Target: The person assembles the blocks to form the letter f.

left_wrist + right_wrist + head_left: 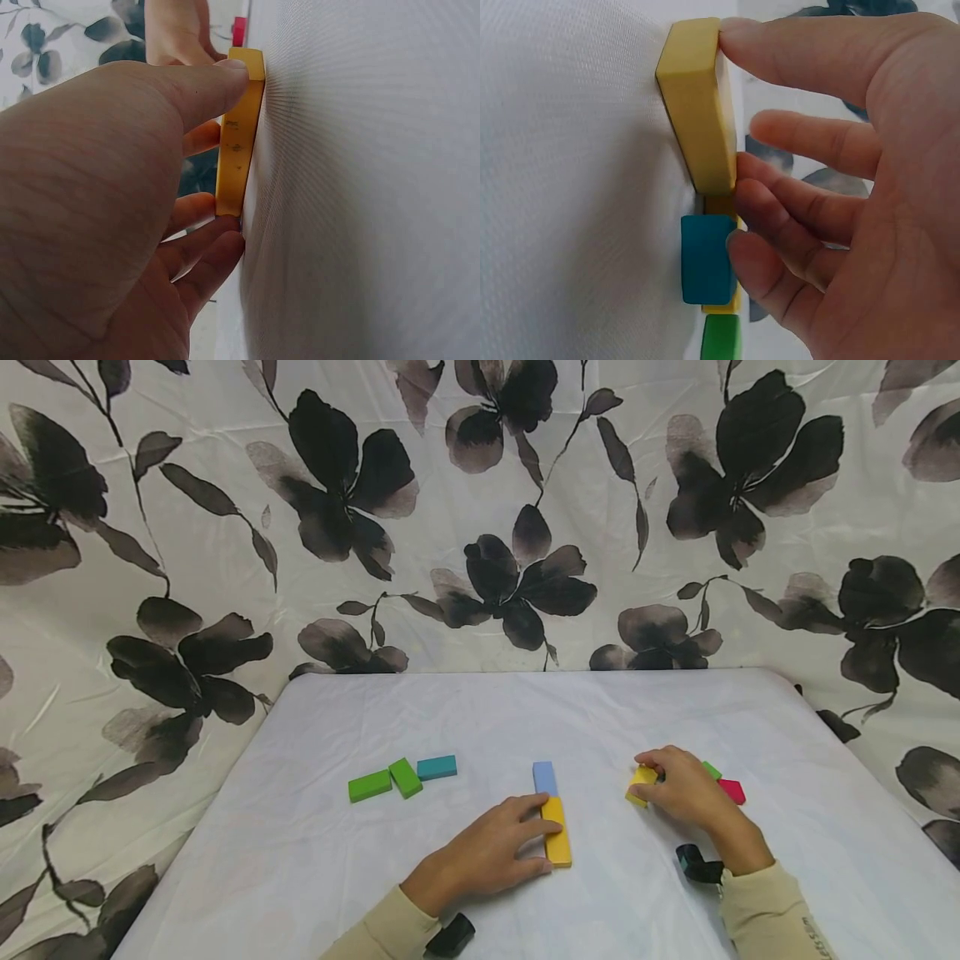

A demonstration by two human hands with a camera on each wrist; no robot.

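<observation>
My left hand [491, 847] is at a yellow strip [558, 852], which looks like two blocks end to end. It holds a yellow block [238, 142] lengthwise, thumb at the near end and fingers toward the far end. A light blue block [544, 778] continues the line beyond the yellow. Over on the right, my right hand [686, 789] holds another yellow block [694, 112] between thumb and fingertips, low against the cloth. A teal block [709, 259] lies by its fingers, mostly hidden in the head view.
Two green blocks [370, 786] and a teal block [437, 767] lie at the left. Beside the right hand are a red block [732, 791] and a partly covered green block [711, 770]. White cloth [337, 877] covers the table; a floral curtain [420, 527] hangs behind.
</observation>
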